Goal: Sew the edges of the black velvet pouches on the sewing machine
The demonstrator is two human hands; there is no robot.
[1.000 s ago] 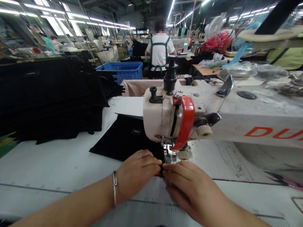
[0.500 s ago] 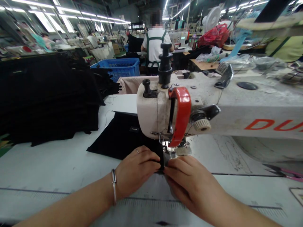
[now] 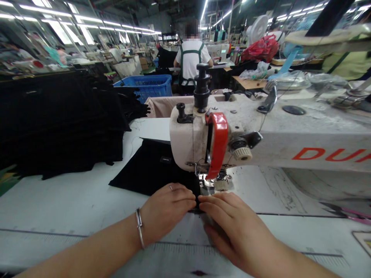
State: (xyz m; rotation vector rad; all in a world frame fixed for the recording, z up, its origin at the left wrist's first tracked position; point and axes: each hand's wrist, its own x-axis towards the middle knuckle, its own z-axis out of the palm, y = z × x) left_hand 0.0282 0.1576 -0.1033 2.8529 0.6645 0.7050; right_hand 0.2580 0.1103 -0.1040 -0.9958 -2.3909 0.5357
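Note:
A black fabric piece [image 3: 145,166] with a small label lies on the white sewing table, its right edge running under the sewing machine's presser foot [image 3: 206,185]. My left hand [image 3: 171,204], with a ring and a silver bangle, holds the piece near its front right corner, fingers pressed together on the cloth. My right hand [image 3: 234,224] meets the same corner from the right, fingertips at the cloth's edge just in front of the foot. Its thumb sits lower, below the fingers. The sewing machine head [image 3: 185,135] with a red guard [image 3: 218,144] stands directly above and beyond my hands.
Stacked black fabric pieces [image 3: 63,123] fill the table's left side. Pink-handled scissors [image 3: 348,213] lie at the right. Beyond the machine are a blue crate [image 3: 150,87] and a person [image 3: 193,58] seen from behind. A printed ruler scale [image 3: 185,248] runs along the front.
The right fingers have shifted slightly left at the cloth's corner, and a wider gap shows between them and the thumb. The left hand stays on the cloth. The view has shifted slightly.

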